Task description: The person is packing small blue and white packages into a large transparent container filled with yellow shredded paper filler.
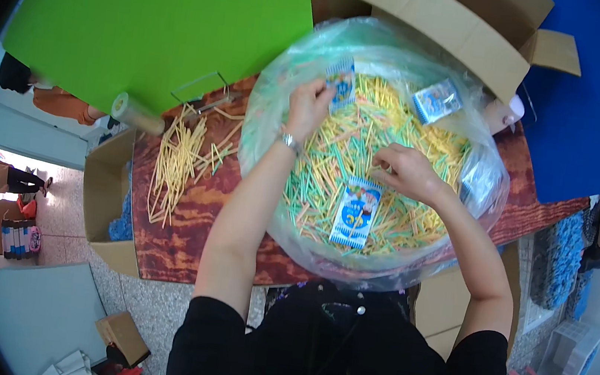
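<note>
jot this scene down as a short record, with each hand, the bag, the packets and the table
left hand: fingers at the edge of a blue packet, seemingly holding it
right hand: fingers bent over the sticks; whether it holds one is unclear
bag: clear plastic, wide open, full of thin pastel sticks
other packets: one lying near the person, one at the far right of the sticks
table: reddish brown, with loose yellowish sticks left of the bag
beyond the bag: open cardboard box
</note>
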The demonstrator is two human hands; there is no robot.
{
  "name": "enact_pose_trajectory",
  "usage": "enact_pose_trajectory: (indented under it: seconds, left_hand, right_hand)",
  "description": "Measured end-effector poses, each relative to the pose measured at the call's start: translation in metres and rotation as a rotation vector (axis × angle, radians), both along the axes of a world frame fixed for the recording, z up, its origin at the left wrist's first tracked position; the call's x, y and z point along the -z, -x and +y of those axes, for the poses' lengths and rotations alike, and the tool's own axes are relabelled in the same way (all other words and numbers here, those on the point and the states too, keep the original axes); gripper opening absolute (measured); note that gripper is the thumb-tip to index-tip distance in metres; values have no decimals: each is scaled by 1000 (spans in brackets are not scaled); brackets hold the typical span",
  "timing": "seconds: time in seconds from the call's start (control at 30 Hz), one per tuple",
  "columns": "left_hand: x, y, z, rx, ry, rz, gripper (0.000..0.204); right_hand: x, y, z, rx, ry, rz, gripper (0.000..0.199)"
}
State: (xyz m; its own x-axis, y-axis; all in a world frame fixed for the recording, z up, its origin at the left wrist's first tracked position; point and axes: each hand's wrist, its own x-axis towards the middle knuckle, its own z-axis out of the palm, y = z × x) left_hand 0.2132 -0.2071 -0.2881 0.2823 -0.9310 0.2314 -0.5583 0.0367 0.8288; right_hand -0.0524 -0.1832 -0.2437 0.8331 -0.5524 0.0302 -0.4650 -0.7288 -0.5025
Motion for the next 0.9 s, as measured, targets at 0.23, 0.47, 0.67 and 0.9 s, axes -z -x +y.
enact_pose_trajectory:
  seconds: [0.23,0.47,0.67,0.9]
  left_hand:
    - [4,1,-24,-73,-43,308,23]
    - [-33,46,77,36,188,-111,33]
    - [-14,70,140,388,-33,-139,22]
    - [15,88,148,339,-235,470,16]
  right_hand:
    - [37,3,40,140,35,60,29]
    - [35,17,43,85,316,14,12]
    - [11,16,41,174,146,-376,13]
    - [4,6,57,385,-405,-493,15]
